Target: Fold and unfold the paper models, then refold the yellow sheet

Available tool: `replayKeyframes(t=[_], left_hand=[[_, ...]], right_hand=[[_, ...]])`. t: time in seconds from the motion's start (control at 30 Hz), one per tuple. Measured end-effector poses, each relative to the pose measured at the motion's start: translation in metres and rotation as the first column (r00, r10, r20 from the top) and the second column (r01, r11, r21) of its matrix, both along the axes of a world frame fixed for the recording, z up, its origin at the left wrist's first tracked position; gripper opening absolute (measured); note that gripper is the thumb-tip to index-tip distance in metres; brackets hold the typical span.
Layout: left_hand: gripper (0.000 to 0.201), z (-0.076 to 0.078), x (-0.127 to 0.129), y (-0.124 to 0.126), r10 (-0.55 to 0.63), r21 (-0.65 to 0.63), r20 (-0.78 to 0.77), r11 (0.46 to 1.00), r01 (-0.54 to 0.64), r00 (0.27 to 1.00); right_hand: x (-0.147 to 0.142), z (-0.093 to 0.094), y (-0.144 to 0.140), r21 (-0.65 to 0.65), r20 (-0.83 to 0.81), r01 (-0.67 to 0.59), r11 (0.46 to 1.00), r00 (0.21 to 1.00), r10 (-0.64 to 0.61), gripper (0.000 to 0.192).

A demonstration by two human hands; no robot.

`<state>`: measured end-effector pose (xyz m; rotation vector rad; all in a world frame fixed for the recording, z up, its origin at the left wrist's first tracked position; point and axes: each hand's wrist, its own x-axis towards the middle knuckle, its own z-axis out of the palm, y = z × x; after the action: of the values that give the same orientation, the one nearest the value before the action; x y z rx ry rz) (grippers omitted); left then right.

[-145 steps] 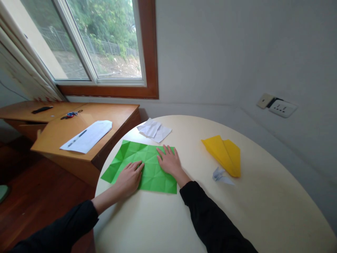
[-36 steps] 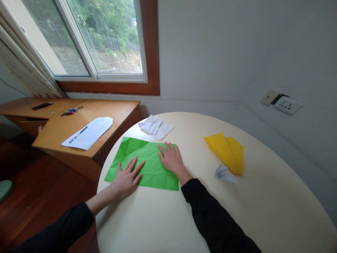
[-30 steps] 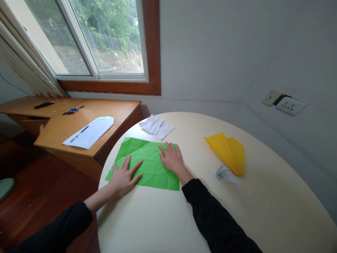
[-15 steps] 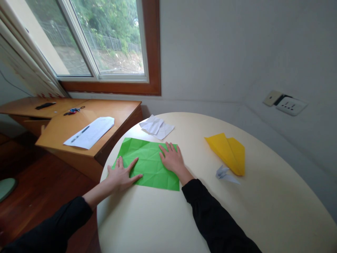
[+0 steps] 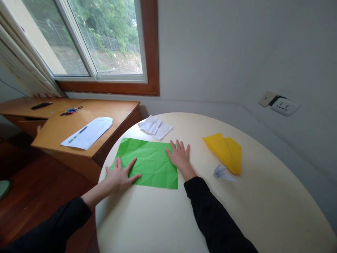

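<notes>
A creased sheet of green paper (image 5: pixel 151 163) lies unfolded on the pale round table (image 5: pixel 147 218). My left hand (image 5: pixel 120 176) rests on its lower left part, fingers spread and palm down. Over the right edge of the sheet lies my right hand (image 5: pixel 180 156), fingers spread, partly on the paper and partly on the tabletop. Fold lines cross the whole green sheet. To the right sits a folded yellow paper piece (image 5: pixel 226 151), with a small folded white paper figure (image 5: pixel 223 173) close by it.
Folded white paper (image 5: pixel 155 127) lies at the table's far left edge. On the wooden desk (image 5: pixel 60 130) are a white sheet (image 5: pixel 92 131) with a pen (image 5: pixel 78 134) on it and a keyring-like bundle (image 5: pixel 71 111). A wall socket (image 5: pixel 284 105) is at right.
My right hand has slid to the right, across the green paper's right edge. The left hand stays in place on the sheet. The view has shifted slightly.
</notes>
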<state>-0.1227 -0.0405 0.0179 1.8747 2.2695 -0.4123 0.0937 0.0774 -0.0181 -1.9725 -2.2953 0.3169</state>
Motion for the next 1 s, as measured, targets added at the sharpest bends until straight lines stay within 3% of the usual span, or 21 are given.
replayKeyframes(t=[0.3,0.5,0.63,0.77,1.0], left_hand=[[0.082,-0.004,-0.002,0.003,0.016,0.027,0.047,0.999,-0.017,0.999],[0.084,-0.007,-0.006,0.007,0.015,0.036,0.03,0.999,-0.016,0.999],[0.086,-0.01,-0.01,0.011,-0.016,0.064,0.056,0.998,0.012,0.998],[0.085,-0.01,-0.012,0.012,-0.017,0.08,0.084,0.997,0.01,0.996],[0.071,0.003,-0.01,0.009,-0.071,0.064,0.051,0.996,0.068,0.996]], right_hand=[[0.005,-0.002,0.002,-0.025,0.001,0.035,0.999,0.999,-0.035,0.062],[0.001,0.008,0.001,-0.067,0.068,0.035,0.997,0.997,-0.03,0.059],[-0.001,0.027,0.006,-0.092,0.116,0.005,0.996,0.993,0.005,0.054],[0.006,0.05,0.009,-0.064,0.186,-0.103,0.993,0.976,0.114,0.036],[0.052,0.103,0.001,0.057,0.342,-0.266,0.962,0.911,0.232,0.033]])
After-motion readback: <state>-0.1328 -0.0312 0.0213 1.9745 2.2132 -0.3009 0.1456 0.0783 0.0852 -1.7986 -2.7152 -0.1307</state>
